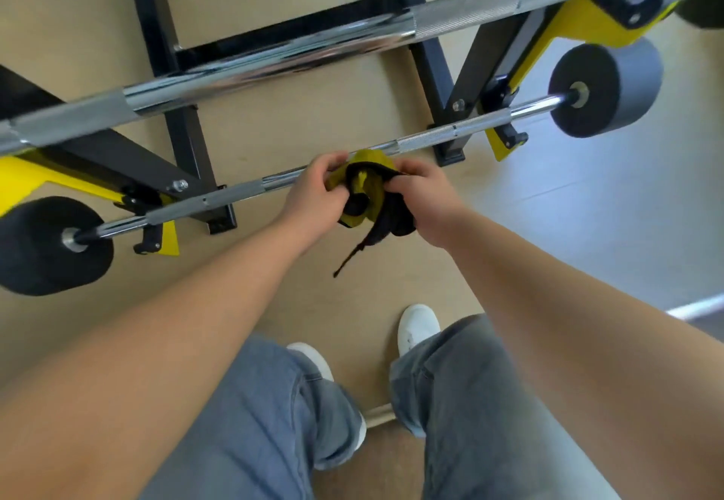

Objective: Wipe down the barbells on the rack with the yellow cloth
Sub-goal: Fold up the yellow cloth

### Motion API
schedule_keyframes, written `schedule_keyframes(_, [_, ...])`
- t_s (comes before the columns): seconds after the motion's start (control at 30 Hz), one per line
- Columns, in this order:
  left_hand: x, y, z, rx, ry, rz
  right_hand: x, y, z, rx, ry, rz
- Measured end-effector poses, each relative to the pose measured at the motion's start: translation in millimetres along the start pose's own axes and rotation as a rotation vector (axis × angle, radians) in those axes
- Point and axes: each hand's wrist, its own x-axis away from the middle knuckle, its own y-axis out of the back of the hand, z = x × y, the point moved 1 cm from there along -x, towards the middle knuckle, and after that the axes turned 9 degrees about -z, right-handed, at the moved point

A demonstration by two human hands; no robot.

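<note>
**Yellow cloth bunched in both grips at the middle of the lower barbell.**

The black-and-yellow rack is spread from 9 to 2 o'clock, crossed at 12 o'clock by the upper barbell, with the lower barbell carried below it, near centre. The yellow cloth is clenched at centre between the left grip at its 9 o'clock side and the right grip at its 3 o'clock side; contact with the bar cannot be told. A dark strand hanging toward 6 o'clock could be snagged on the rack's cradles during a sweep. Free bar is left toward 8 and 2 o'clock, bounded by the black end weights.
</note>
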Motion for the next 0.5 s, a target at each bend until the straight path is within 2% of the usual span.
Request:
schedule_keyframes(0.13, [57.6, 27.8, -44.3, 0.161, 0.106, 0.027, 63.1, 20.2, 25.3, 0.036, -0.129, -0.014])
schedule_keyframes(0.2, [85.2, 45.1, -72.8, 0.222, 0.183, 0.101, 100.3, 30.0, 44.4, 0.051, -0.178, 0.021])
schedule_keyframes(0.27, [108.8, 65.0, -100.7, 0.189, 0.192, 0.229, 138.4, 40.8, 67.6, 0.039, -0.226, 0.063])
schedule_keyframes(0.33, [128.5, 85.3, -129.3, 0.073, 0.123, 0.343, 175.1, 51.3, 94.9, 0.095, -0.237, 0.096])
schedule_keyframes(0.4, [144.8, 103.7, -160.9, -0.028, 0.043, 0.330, 208.3, 64.1, 127.9, 0.217, -0.220, 0.093])
schedule_keyframes(0.5, [165.1, 129.1, -214.4, -0.135, -0.056, 0.191, 251.0, 88.4, 180.1, 0.354, -0.169, 0.065])
